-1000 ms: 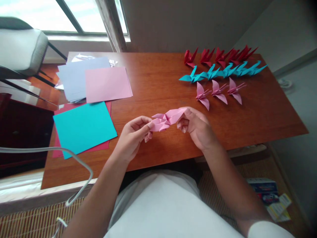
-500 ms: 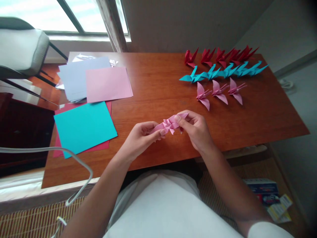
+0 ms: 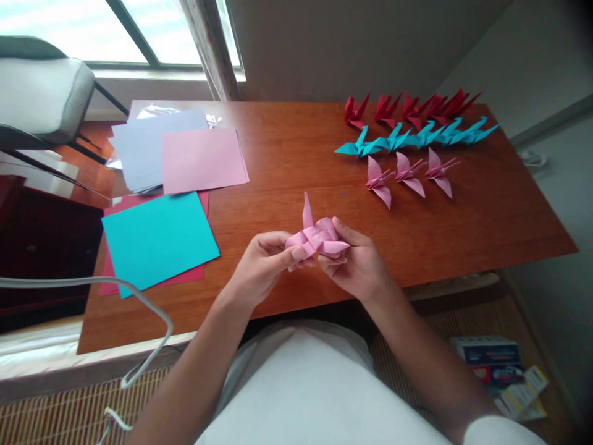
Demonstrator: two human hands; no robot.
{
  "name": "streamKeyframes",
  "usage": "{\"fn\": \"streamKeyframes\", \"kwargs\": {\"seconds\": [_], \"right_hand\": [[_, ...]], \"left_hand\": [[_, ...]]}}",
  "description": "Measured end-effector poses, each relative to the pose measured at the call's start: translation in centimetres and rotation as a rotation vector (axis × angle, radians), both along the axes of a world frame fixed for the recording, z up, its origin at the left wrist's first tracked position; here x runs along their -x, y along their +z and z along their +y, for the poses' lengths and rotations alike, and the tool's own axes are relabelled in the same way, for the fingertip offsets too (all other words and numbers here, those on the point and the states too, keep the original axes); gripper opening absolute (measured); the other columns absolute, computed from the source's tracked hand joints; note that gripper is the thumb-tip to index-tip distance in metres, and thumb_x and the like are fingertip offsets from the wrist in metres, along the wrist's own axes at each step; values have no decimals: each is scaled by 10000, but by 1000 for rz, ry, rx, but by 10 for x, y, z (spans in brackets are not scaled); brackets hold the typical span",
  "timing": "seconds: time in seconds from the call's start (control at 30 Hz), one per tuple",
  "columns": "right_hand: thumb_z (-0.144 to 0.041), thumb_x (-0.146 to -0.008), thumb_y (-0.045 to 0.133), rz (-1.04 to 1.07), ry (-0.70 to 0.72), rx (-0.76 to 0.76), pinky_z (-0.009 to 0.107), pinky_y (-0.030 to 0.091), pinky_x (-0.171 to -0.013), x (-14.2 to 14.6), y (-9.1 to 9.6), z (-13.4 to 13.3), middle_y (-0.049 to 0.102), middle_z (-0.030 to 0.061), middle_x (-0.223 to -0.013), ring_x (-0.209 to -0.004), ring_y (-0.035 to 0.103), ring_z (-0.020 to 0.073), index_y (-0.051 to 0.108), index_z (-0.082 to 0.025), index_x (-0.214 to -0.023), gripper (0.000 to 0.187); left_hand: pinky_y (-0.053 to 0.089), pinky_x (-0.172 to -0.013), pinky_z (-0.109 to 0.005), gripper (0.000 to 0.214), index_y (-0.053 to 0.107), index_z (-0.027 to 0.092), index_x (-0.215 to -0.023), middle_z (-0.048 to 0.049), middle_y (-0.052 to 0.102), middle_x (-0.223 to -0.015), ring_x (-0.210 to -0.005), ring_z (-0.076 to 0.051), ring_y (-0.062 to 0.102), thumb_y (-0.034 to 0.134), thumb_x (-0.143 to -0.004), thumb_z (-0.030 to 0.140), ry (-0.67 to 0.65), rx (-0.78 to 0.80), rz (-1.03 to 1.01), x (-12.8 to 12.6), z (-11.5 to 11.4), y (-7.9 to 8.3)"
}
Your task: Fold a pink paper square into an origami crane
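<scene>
A pink folded paper figure (image 3: 317,236) is held between my two hands, above the front part of the wooden table (image 3: 287,167). One narrow point of it sticks up and away from me; another points right. My left hand (image 3: 264,262) pinches its left end, thumb on top and fingers underneath. Around its right side, my right hand (image 3: 359,256) has its thumb and fingers closed on the paper, with some fingers hidden below. Beyond my right hand stand three pink paper cranes (image 3: 380,180) in a row.
Behind the pink cranes are rows of blue cranes (image 3: 396,137) and red cranes (image 3: 356,112). At left lie pink sheets (image 3: 204,161), pale sheets (image 3: 136,151), and a turquoise sheet (image 3: 160,241) over red paper (image 3: 109,266). A white cable-like tube (image 3: 152,303) curves at the lower left.
The pink figure has been turned between my hands; one narrow point now stands up at its far side. My right hand has shifted slightly down and left.
</scene>
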State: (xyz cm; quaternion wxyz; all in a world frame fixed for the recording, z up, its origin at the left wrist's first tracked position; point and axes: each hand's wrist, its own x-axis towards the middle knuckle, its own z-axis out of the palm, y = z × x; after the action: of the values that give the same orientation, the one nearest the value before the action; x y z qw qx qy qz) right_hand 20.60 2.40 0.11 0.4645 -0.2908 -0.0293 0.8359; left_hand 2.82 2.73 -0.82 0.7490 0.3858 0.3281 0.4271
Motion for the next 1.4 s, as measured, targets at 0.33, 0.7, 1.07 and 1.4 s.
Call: {"fn": "streamKeyframes", "kwargs": {"seconds": [0.33, 0.7, 1.07, 1.4], "right_hand": [[-327, -920, 713, 141, -21, -85, 63, 393, -394, 13, 4, -13, 598, -46, -579, -490, 519, 29, 601, -168, -705, 290], [-348, -754, 873, -89, -200, -107, 86, 417, -394, 5, 2, -12, 658, -36, -586, -485, 566, 32, 692, -143, -683, 282], [-374, -720, 911, -220, -249, -97, 82, 478, -429, 1, -8, -10, 704, -49, -618, -489, 608, 32, 739, -154, -775, 285], [-329, -813, 846, 37, -201, 14, 70, 498, -444, 17, 5, -9, 724, -85, -679, -502, 623, 19, 690, -205, -765, 205]], "left_hand": [[413, -500, -166, 325, 751, 157, -629, -20, 675, -579, -509, -67, 549, 913, -706, 428, 43, 52, -197, -5, -4, 2], [374, -491, -159, 322, 745, 132, -679, -37, 679, -598, -513, -57, 509, 885, -752, 413, 70, 120, -179, 1, -4, 5], [388, -520, -160, 279, 756, 160, -662, -10, 665, -600, -528, -54, 515, 899, -734, 389, 100, 67, -161, -1, -3, 1], [372, -494, -189, 378, 738, 163, -601, -16, 631, -551, -494, -62, 480, 912, -684, 488, 130, 55, -192, -7, -6, 6]]}}
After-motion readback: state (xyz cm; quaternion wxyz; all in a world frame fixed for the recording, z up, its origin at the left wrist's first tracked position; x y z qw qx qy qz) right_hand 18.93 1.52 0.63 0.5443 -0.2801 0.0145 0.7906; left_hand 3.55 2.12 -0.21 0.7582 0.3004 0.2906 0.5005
